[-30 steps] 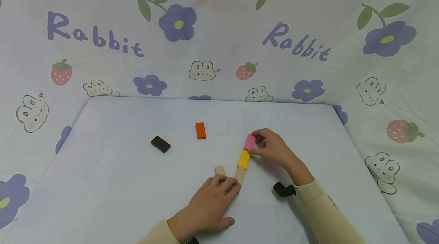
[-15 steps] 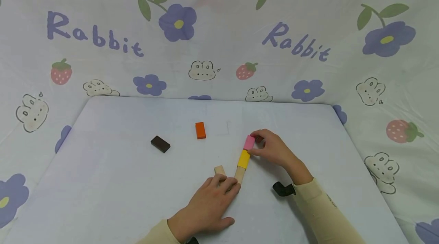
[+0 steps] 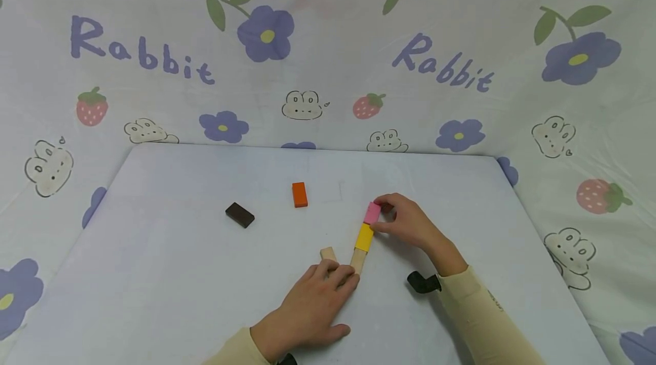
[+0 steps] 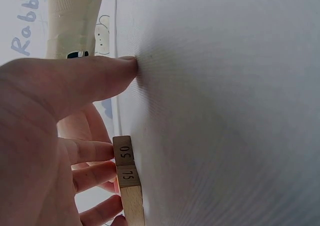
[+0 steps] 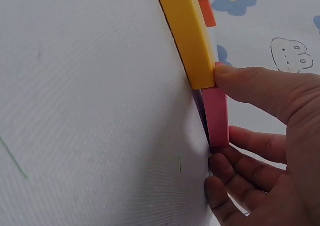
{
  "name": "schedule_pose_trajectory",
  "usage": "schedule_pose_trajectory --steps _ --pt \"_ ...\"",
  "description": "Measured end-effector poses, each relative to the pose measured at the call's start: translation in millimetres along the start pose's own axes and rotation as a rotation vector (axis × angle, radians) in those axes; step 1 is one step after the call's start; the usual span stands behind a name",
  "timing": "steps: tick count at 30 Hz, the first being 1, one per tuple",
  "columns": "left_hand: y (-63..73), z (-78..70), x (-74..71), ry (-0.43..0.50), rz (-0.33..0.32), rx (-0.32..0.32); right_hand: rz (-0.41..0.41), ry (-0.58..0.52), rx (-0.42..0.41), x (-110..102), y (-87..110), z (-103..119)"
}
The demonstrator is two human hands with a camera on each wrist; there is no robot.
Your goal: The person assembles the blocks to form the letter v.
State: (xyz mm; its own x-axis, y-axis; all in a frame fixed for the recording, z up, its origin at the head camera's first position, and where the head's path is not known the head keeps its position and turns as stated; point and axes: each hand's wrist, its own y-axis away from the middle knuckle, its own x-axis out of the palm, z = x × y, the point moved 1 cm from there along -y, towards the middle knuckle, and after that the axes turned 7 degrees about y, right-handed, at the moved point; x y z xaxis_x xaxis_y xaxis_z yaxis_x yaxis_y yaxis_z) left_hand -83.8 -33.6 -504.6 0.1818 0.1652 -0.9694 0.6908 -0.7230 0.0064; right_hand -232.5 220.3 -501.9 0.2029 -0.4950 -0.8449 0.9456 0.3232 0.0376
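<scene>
In the head view my right hand (image 3: 405, 220) pinches a pink block (image 3: 372, 213) between thumb and fingers. The right wrist view shows the thumb at the joint where the pink block (image 5: 216, 116) meets a yellow block (image 5: 187, 38). The yellow block (image 3: 364, 238) continues in line with a plain wooden block (image 3: 359, 261) nearer to me. My left hand (image 3: 318, 302) lies with extended fingertips on the near wooden blocks, partly hiding them. Another wooden block (image 3: 328, 254) angles off to the left. Dark numbers mark wooden block ends (image 4: 125, 151) under the fingertips in the left wrist view.
An orange block (image 3: 299, 195) and a dark brown block (image 3: 240, 215) lie apart on the white tabletop (image 3: 154, 274), farther back and to the left. A patterned cloth (image 3: 328, 29) hangs behind and beside the table. A black wrist-camera piece (image 3: 424, 283) juts from the right sleeve.
</scene>
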Motion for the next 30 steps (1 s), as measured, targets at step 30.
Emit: schedule_pose_trajectory --steps 30 --pt "-1.0 1.5 1.9 0.002 0.001 0.004 0.005 0.003 0.001 0.9 -0.7 -3.7"
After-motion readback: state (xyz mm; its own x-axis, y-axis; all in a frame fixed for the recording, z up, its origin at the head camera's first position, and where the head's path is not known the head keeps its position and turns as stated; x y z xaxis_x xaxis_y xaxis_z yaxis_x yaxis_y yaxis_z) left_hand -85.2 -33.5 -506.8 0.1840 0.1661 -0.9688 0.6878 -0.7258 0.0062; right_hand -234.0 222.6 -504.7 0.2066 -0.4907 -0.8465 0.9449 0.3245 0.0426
